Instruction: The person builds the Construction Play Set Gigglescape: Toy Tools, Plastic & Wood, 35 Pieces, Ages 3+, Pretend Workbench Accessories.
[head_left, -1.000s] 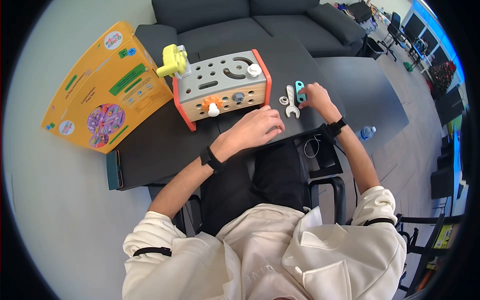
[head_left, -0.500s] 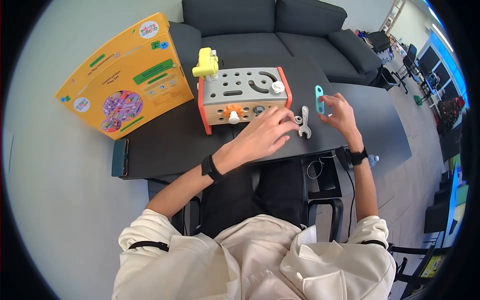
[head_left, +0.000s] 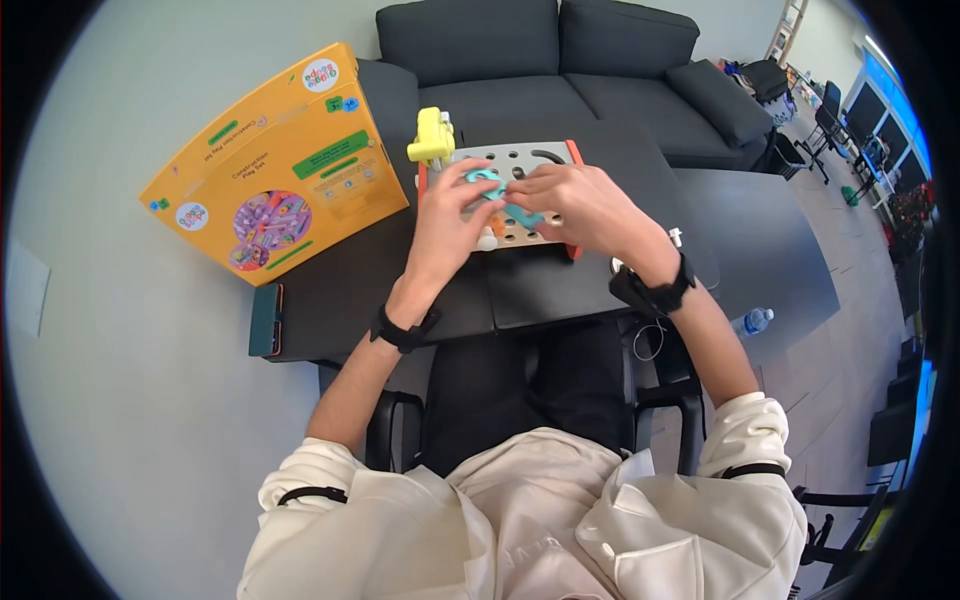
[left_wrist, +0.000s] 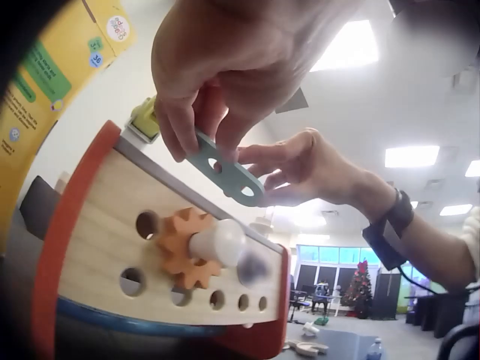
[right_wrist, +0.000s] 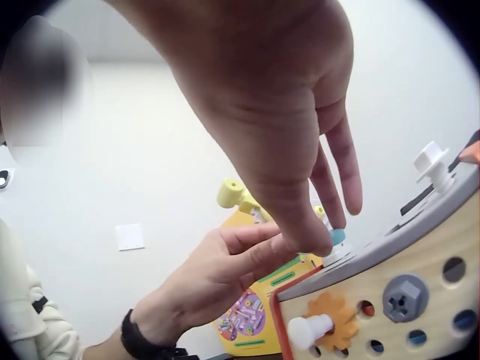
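Both hands meet over the wooden toy workbench [left_wrist: 97, 247] with its grey perforated top. Between them is a teal strip [left_wrist: 234, 178] with round holes, held tilted just above the bench's front edge. My left hand [head_left: 448, 218] pinches one end of it between thumb and fingers. At the other end my right hand [head_left: 590, 208] has its thumb and fingertip on the strip. On the bench front sit an orange gear [right_wrist: 330, 319] with a white bolt [right_wrist: 306, 331] through it, and a grey hex bolt [right_wrist: 406, 297].
A yellow toy piece [head_left: 432, 136] stands on the bench's left end. The big yellow box [head_left: 290, 170] leans behind at left. A toy wrench [left_wrist: 306, 347] lies on the table to the right. A water bottle [head_left: 753, 321] is beyond the table's right side.
My right hand has lifted the teal strip from the table's right side and carried it left to the bench. My left hand has moved up to the strip and now pinches it.
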